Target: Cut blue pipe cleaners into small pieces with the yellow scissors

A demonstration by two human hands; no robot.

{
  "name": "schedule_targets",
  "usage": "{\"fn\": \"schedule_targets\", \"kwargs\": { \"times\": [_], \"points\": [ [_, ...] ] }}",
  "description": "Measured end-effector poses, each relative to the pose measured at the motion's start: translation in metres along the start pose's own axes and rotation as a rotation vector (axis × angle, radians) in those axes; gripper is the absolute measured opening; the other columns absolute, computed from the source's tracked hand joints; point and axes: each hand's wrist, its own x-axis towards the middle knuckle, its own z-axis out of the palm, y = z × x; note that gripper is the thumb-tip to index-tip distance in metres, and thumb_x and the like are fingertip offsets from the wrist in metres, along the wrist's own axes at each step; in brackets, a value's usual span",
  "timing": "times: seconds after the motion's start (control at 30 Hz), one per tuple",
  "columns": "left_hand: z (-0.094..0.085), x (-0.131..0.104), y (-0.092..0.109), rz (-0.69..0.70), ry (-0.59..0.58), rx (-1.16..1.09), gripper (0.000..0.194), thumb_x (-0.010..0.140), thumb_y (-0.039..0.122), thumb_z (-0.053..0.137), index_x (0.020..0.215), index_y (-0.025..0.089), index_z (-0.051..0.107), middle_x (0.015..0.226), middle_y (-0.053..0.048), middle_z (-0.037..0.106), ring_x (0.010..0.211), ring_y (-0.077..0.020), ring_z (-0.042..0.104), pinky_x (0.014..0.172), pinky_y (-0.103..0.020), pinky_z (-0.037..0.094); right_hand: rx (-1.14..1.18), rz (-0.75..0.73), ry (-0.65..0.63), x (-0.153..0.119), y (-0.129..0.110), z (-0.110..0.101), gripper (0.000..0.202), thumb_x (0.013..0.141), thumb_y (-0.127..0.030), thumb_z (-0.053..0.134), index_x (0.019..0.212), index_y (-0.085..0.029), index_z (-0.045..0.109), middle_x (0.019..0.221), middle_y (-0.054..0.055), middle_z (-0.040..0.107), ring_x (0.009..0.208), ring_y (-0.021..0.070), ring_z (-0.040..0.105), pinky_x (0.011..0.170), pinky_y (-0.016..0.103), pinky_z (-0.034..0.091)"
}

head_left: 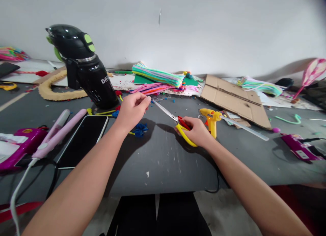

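My right hand (196, 130) grips a pair of scissors (166, 112) by its yellow and red handles. The blades point up and left and look closed or nearly so. At their tips is my left hand (134, 109), thumb and forefinger pinched together; whatever lies between them is too small to make out. Below the left hand, blue pipe-cleaner shapes (139, 130) with yellow stems rest on the grey table (158, 161). Just beyond my right hand stands a yellow glue gun (212, 120) with a clear glue stick in its back.
A black bottle (94, 76) leans at the left, near a phone (83, 139) and a pink hair straightener (59, 132). Pipe-cleaner bundles (158, 75) lie along the wall. Cardboard (234, 100) rests back right. Purple devices (300, 146) with cables sit at both sides.
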Motion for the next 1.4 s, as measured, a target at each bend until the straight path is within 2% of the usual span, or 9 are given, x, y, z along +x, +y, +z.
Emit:
{"fn": "schedule_targets", "kwargs": {
  "times": [0.13,0.43,0.63,0.77,0.9,1.1,1.4],
  "points": [
    [0.0002,0.0001,0.0006,-0.007,0.002,0.011,0.022,0.084,0.033,0.058,0.070,0.016,0.061,0.058,0.000,0.056,0.056,-0.0111,0.052,0.055,-0.023,0.042,-0.041,0.002,0.003,0.0013,0.0030,0.0013,0.025,0.075,-0.036,0.064,0.066,-0.019,0.047,0.060,-0.004,0.040,0.060,0.0109,0.033,0.054,0.026,0.023],
    [0.0006,0.0006,-0.0009,-0.004,-0.011,0.017,0.024,0.085,0.034,0.058,0.070,0.016,0.061,0.058,0.001,0.056,0.056,-0.0109,0.052,0.056,-0.023,0.042,-0.048,0.021,-0.014,0.0018,0.0024,0.0005,0.021,0.076,-0.035,0.064,0.068,-0.018,0.053,0.060,-0.004,0.046,0.061,0.0115,0.037,0.055,0.027,0.024],
    [0.0008,0.0000,0.0017,-0.028,-0.011,0.006,0.023,0.085,0.033,0.058,0.070,0.016,0.060,0.058,0.001,0.057,0.056,-0.0108,0.052,0.056,-0.023,0.043,-0.048,0.015,0.014,0.0023,0.0033,0.0016,0.024,0.075,-0.035,0.065,0.065,-0.019,0.051,0.059,-0.004,0.044,0.060,0.0113,0.035,0.055,0.027,0.025],
    [0.0010,0.0001,0.0008,-0.017,-0.008,0.007,0.023,0.085,0.032,0.058,0.069,0.016,0.059,0.057,0.001,0.056,0.055,-0.0105,0.052,0.055,-0.023,0.042,-0.013,0.018,0.047,0.0011,0.0027,0.0024,0.027,0.077,-0.042,0.064,0.069,-0.019,0.052,0.063,-0.002,0.050,0.062,0.0124,0.039,0.056,0.026,0.028],
    [0.0010,0.0008,-0.0016,0.002,-0.008,0.003,0.024,0.085,0.032,0.057,0.068,0.016,0.059,0.057,0.000,0.056,0.055,-0.0108,0.052,0.055,-0.023,0.042,-0.004,0.010,0.025,0.0000,0.0023,0.0018,0.028,0.079,-0.046,0.063,0.074,-0.020,0.055,0.067,0.000,0.055,0.064,0.0137,0.043,0.057,0.026,0.030],
    [0.0011,0.0009,-0.0018,-0.003,-0.009,0.013,0.023,0.085,0.034,0.058,0.070,0.017,0.061,0.057,0.001,0.056,0.054,-0.0108,0.052,0.054,-0.023,0.042,-0.069,-0.021,0.030,0.0006,0.0046,0.0022,0.028,0.078,-0.041,0.063,0.068,-0.020,0.048,0.061,-0.004,0.046,0.061,0.0117,0.037,0.054,0.026,0.027],
    [0.0016,0.0010,-0.0034,-0.003,-0.013,0.043,0.024,0.085,0.037,0.057,0.072,0.017,0.062,0.058,0.001,0.057,0.055,-0.0115,0.052,0.054,-0.024,0.042,-0.074,-0.001,0.006,0.0017,0.0030,0.0007,0.023,0.077,-0.036,0.064,0.068,-0.019,0.052,0.060,-0.004,0.046,0.061,0.0113,0.036,0.055,0.027,0.026]
  ]
}}
